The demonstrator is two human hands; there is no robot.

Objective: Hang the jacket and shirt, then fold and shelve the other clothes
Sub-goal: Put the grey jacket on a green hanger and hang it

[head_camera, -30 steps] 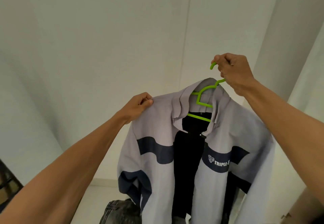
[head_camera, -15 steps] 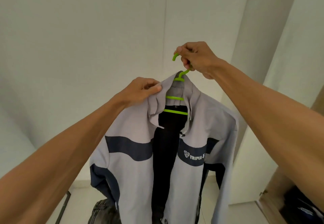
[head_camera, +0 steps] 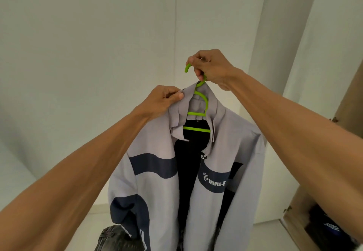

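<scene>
Against a plain white wall (head_camera: 78, 54), the right hand (head_camera: 213, 67) grips the green hanger (head_camera: 196, 129) by its hook, holding the jacket (head_camera: 155, 187) up; the left hand (head_camera: 163, 101) pinches the collar (head_camera: 177, 113), probably to straighten it.

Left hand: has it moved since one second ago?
Yes. The left hand slid right, from the shoulder of the jacket to its collar, nearer the wall seam.
</scene>
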